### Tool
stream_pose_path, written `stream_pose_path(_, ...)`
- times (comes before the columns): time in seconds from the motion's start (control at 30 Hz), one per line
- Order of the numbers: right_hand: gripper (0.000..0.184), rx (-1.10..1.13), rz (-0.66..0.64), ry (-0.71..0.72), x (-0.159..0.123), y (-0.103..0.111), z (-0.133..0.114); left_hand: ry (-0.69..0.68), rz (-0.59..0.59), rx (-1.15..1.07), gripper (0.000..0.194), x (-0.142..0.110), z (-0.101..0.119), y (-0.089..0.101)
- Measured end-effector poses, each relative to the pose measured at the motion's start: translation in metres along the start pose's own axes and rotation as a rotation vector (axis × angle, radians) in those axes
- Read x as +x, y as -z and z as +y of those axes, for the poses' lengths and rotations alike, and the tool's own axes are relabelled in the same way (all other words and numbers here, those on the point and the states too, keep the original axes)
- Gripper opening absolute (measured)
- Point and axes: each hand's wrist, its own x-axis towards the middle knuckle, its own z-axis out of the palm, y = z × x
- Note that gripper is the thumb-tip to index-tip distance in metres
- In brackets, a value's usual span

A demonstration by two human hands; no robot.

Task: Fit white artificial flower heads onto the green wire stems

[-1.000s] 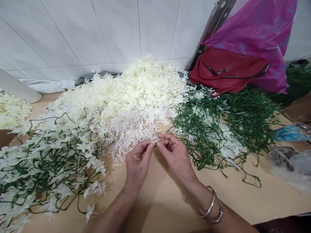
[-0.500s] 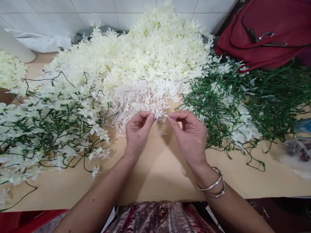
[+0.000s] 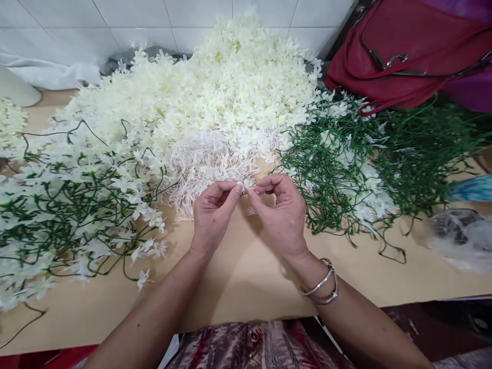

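Between my hands is a small white artificial flower (image 3: pixel 249 182), partly covered by my fingertips. My left hand (image 3: pixel 215 215) pinches its left side between thumb and forefinger. The thumb and forefinger of my right hand (image 3: pixel 282 218) close on its right side; any smaller piece between them is too small to make out. Just beyond lies a heap of thin white stamens (image 3: pixel 200 159), backed by a large mound of creamy white flower heads (image 3: pixel 238 87). Green plastic stems (image 3: pixel 326 179) with white blossoms among them lie right of my right hand.
White flowers on green stems (image 3: pixel 77 205) spread over the left of the table (image 3: pixel 238 287). A red handbag (image 3: pixel 407 51) stands at the back right against the tiled wall (image 3: pixel 203 13). A clear plastic bag (image 3: pixel 461 236) lies at the right. A white cylinder (image 3: pixel 17 87) is at far left.
The view has tilted down. Half a second ago my right fingers were apart from the flower, to its right; now they are back against it. My left hand has kept its pinch.
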Motion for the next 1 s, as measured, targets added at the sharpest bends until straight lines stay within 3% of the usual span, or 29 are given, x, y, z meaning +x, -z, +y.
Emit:
stream_pose_path(0.23,0.017,-0.147,0.032,0.039,0.0006,0.0000,-0.0020,0.007,-0.029,0.012,0.015,-0.0018,0.0009,0.0011)
stream_pose_path(0.77,0.016,-0.083,0.019,0.004,0.0007,-0.0034,-0.0036,0.063,-0.030,-0.027,0.027,-0.0011,0.0035,-0.0020)
stream_pose_path(1.0,0.016,-0.094,0.035,0.002,0.0024,-0.0018,-0.0042,0.060,-0.042,0.013,0.023,-0.0022,0.0037,-0.0020)
